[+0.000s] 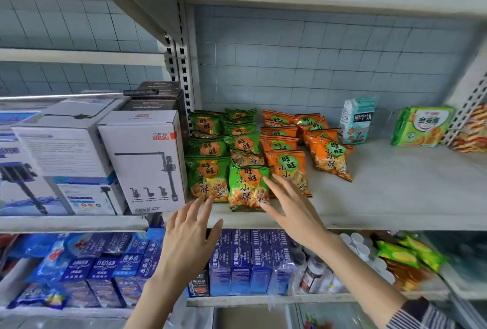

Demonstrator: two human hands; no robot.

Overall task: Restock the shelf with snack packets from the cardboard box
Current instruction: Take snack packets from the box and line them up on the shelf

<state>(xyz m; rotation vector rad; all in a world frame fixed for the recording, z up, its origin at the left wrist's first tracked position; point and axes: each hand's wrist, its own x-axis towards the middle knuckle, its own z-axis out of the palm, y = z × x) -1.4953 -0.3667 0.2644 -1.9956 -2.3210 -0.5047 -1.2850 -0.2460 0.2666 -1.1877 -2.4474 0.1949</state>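
Lower centre: right hand (292,205) spread, empty, fingertips overlapping front green packet (249,186). Left hand (189,234) spread, empty, at shelf (395,191) front edge. Other green packets (208,148) in rows behind, orange packets (286,168) just beside; white boxes (142,160) at left.

Grey-striped sleeve (424,316) with dark cuff
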